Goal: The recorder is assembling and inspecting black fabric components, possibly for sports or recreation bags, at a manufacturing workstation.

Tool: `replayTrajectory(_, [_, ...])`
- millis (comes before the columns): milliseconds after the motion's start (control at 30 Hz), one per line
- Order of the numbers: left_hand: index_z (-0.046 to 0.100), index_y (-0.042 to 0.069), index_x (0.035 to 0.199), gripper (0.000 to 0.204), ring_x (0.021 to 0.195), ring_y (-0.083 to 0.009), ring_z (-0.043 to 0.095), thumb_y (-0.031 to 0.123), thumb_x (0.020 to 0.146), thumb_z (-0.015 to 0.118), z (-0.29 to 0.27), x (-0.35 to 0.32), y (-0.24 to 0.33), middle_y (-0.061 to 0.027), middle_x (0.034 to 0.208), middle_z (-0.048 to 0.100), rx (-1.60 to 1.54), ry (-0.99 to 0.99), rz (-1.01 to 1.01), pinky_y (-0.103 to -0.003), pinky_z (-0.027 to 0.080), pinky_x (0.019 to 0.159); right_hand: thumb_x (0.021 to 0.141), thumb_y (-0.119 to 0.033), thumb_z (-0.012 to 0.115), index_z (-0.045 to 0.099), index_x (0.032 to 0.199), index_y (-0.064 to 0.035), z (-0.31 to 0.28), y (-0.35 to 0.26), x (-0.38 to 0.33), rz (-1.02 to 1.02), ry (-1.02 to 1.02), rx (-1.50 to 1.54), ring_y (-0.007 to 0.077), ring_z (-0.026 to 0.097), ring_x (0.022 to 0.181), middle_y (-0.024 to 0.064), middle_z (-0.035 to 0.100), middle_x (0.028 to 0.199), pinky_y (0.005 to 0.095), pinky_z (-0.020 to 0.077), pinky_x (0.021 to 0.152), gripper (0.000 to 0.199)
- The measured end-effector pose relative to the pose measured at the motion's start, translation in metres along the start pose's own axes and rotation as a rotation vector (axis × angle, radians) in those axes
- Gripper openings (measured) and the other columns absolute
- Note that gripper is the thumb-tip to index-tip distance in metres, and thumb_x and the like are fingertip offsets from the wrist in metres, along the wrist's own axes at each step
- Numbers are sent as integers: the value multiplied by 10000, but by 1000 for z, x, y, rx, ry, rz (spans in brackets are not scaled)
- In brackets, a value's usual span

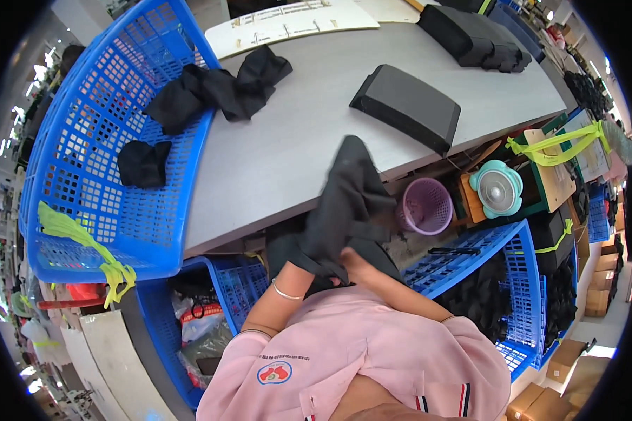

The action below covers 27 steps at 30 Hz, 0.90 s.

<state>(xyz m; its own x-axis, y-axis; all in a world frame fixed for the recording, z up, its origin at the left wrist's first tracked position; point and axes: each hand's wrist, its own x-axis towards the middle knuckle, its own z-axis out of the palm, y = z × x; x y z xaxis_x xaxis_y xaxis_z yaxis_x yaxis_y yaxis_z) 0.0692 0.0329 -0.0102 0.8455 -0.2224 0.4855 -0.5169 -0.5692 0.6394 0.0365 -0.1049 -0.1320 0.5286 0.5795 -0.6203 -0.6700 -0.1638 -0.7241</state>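
Both hands grip 1 dark grey fabric garment (351, 203) held up over the grey tabletop (274, 154) edge: left hand (309, 263) fingers clamped in its lower folds, right hand (354, 265) likewise. More black fabric pieces (218, 88) wait in the blue plastic basket (98, 140); 2 folded black stacks (407, 105) lie finished.

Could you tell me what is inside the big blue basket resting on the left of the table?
The big blue basket holds a small black cloth on its mesh floor, and a larger black garment drapes over its rim onto the grey table. Whatever lies beneath those cloths is covered.
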Motion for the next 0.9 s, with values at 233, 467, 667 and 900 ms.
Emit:
replayTrajectory(233, [568,-4,1296,399,1060,-238,616,118,919,617,-33,-20,-10,-137,1172,634,401,81,3,-365,507,913,1021,-177,531,627,998,0,-16,-87,-74,-705,717,-103,101,591,857,29,639,933,253,478,764,203])
replayTrajectory(467, [537,0,1352,445,1149,-264,594,122,928,598,-21,-26,-1,-147,1291,596,292,-9,75,-368,497,962,884,-133,697,646,981,39,-20,-128,-65,-836,480,-490,189,593,916,116,617,989,287,459,843,204])
replayTrajectory(667, [499,6,1407,443,1265,-256,541,127,983,543,-49,-33,-47,-158,1428,528,-148,-235,50,-341,459,1045,937,-131,665,700,1049,13,-24,-130,-88,-641,-42,284,101,587,975,25,671,1056,287,458,893,186])
replayTrajectory(900, [473,4,1417,428,1286,-239,507,118,1008,522,26,-64,-23,-140,1446,503,-798,-53,-276,-332,415,1091,1005,-245,596,683,1124,4,-45,-171,-70,-595,212,303,151,636,1021,84,698,1101,310,471,952,290])
